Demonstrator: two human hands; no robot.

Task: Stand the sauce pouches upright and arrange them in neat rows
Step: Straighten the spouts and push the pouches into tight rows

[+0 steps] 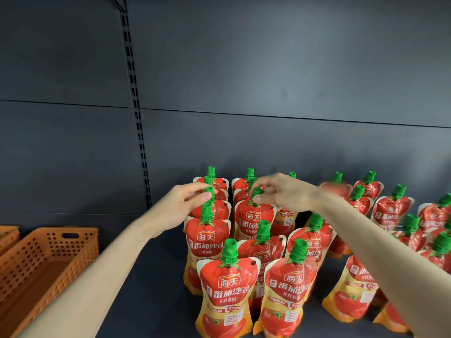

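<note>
Green caps pinched on both sides: left hand (pixel 189 200), arm stretching forward, is closing thumb and fingers on the cap of a left-row sauce pouch (pixel 214 211); right hand (pixel 280 192), wrist bent down, is gripping the cap of the neighbouring pouch (pixel 253 219). Both are standing upright toward the shelf's (pixel 151 276) back edge. Orange basket (pixel 44 262) is sitting at its left edge.

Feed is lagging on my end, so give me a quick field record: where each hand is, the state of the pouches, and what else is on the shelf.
left hand: pinching the green cap of a pouch in the left column
right hand: fingertips on the green cap of a pouch in the next column
sauce pouches: upright, in columns running front to back; right-side group looser
orange basket: left on the shelf, interior visible, no pouches seen
shelf: dark surface
</note>
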